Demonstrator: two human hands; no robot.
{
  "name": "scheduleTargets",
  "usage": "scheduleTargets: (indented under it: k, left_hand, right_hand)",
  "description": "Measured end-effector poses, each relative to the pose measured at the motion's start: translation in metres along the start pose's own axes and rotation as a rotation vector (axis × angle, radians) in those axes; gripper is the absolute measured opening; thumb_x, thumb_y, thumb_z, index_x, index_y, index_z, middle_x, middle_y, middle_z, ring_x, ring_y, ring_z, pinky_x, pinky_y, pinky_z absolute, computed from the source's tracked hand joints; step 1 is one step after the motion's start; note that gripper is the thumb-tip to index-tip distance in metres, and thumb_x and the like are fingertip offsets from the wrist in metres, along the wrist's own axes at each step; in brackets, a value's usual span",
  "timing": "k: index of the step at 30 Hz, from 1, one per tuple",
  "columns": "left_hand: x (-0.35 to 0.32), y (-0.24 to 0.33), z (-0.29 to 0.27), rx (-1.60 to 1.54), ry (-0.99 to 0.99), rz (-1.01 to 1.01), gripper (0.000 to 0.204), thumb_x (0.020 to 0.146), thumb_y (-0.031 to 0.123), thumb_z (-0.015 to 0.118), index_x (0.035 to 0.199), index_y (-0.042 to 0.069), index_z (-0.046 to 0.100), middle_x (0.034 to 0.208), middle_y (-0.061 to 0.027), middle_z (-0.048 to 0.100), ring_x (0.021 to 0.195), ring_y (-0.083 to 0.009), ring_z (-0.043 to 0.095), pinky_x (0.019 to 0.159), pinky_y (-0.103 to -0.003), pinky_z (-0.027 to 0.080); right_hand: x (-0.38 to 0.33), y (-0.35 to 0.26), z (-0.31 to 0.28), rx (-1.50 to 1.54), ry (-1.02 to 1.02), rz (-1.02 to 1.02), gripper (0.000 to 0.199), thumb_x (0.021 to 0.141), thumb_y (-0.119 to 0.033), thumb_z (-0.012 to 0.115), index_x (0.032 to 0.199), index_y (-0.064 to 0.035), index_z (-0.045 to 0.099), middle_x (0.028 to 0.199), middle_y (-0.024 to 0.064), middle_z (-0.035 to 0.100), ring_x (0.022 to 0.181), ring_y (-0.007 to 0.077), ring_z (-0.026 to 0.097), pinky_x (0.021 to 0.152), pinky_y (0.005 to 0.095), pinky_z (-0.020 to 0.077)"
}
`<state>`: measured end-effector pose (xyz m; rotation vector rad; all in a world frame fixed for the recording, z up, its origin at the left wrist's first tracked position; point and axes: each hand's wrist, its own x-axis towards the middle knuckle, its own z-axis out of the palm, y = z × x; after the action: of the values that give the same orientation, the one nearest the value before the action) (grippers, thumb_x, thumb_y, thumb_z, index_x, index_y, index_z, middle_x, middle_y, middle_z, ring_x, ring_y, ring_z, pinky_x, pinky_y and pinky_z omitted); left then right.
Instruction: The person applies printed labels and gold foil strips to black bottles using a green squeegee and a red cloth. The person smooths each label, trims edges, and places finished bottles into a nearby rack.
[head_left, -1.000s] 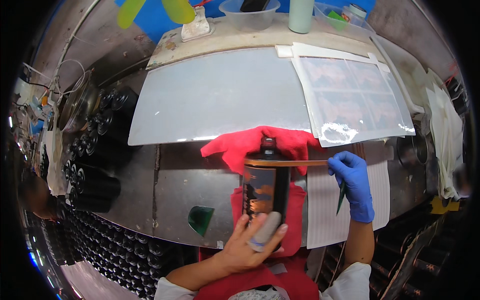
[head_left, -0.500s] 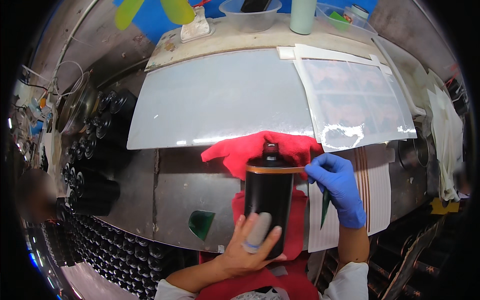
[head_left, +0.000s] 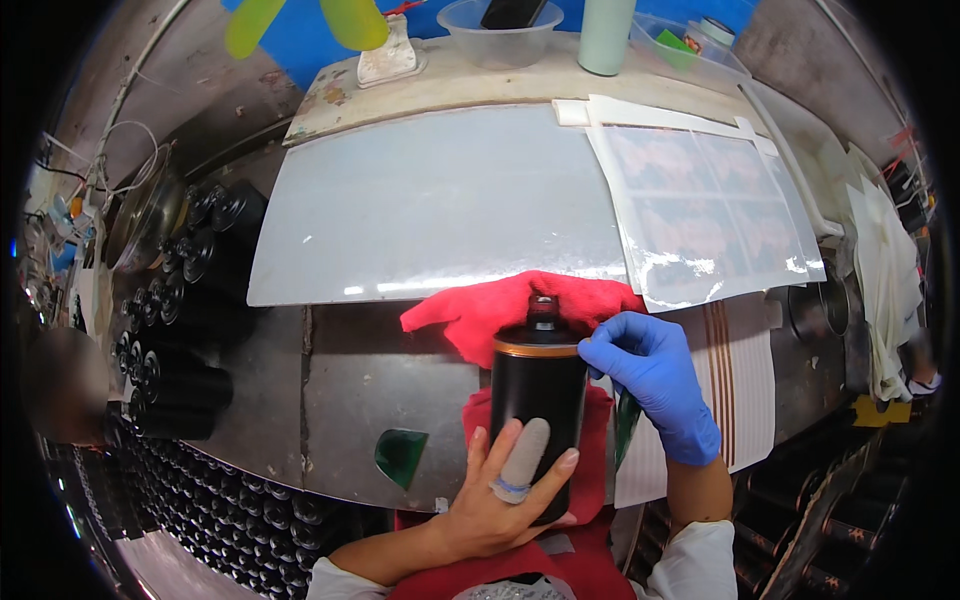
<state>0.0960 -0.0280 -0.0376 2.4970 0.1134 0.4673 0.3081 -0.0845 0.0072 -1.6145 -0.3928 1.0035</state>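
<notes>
A black bottle [head_left: 535, 385] with a short narrow neck stands nearly upright before me, a red cloth [head_left: 468, 314] behind it. My left hand [head_left: 500, 505], with a grey cover on one finger, is wrapped round the bottle's lower part. Around the shoulder runs a thin copper-gold strip [head_left: 535, 350]. At the strip's right end, my blue-gloved right hand [head_left: 650, 375] pinches with thumb and forefinger against the bottle. A dark green flat blade [head_left: 626, 425] hangs from the same hand, its grip hidden by the fingers. A second green scraper [head_left: 401, 456] lies on the metal table to the left.
Beyond the cloth lies a grey-white board [head_left: 430, 210], with a printed transfer sheet [head_left: 700, 200] at its right. Brown stripes mark a white sheet [head_left: 740, 400] by my right hand. Several black bottles [head_left: 185, 390] lie at the left; more are stacked below the table [head_left: 340, 390].
My right hand has moved left, up to the bottle's shoulder. The strip's end, stretched out rightward before, now lies close to the bottle. My left hand keeps its hold.
</notes>
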Motion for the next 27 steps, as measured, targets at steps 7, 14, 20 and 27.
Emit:
scheduleTargets:
  k: [7, 14, 20, 27]
  left_hand:
    - [-0.02, -0.034, 0.002, -0.454, 0.015, -0.004, 0.096, 0.069, 0.056, 0.07, 0.139, 0.004, 0.031, 0.143, -0.0362, 0.008, 0.133, -0.0521, 0.006, 0.106, -0.056, 0.008]
    - [0.057, -0.028, -0.023, -0.746, 0.46, -0.321, 0.067, 0.085, 0.008, 0.056, 0.138, -0.009, 0.02, 0.145, -0.0223, 0.02, 0.138, -0.0271, 0.014, 0.11, -0.038, 0.012]
    - [0.105, -0.037, -0.022, -0.671, 0.416, -0.404, 0.067, 0.08, -0.001, 0.059, 0.139, -0.002, 0.025, 0.143, -0.0164, 0.025, 0.131, -0.0227, 0.026, 0.106, -0.035, 0.023]
    - [0.108, -0.037, -0.016, -0.623, 0.345, -0.368, 0.071, 0.079, -0.006, 0.059, 0.14, -0.001, 0.023, 0.138, -0.0139, 0.033, 0.12, -0.0186, 0.043, 0.097, -0.031, 0.039]
  right_hand:
    - [-0.003, 0.003, -0.007, 0.044, 0.079, -0.001, 0.013, 0.08, -0.014, 0.069, 0.081, -0.0023, 0.063, 0.07, 0.0007, 0.061, 0.062, 0.0042, 0.054, 0.053, 0.0179, 0.0405]
    - [-0.021, 0.029, -0.007, 0.194, 0.029, 0.022, 0.009, 0.083, -0.011, 0.065, 0.082, -0.0037, 0.061, 0.069, 0.0005, 0.06, 0.061, 0.0033, 0.053, 0.051, 0.0162, 0.038]
    - [-0.027, 0.045, 0.001, 0.283, -0.05, 0.061, 0.011, 0.084, -0.013, 0.065, 0.085, -0.0034, 0.06, 0.071, -0.0001, 0.058, 0.062, 0.0033, 0.052, 0.052, 0.0161, 0.0389]
    - [-0.026, 0.047, 0.0, 0.287, -0.092, 0.064, 0.012, 0.084, -0.015, 0.066, 0.083, -0.0046, 0.06, 0.07, -0.002, 0.056, 0.061, 0.0023, 0.05, 0.052, 0.0167, 0.0384]
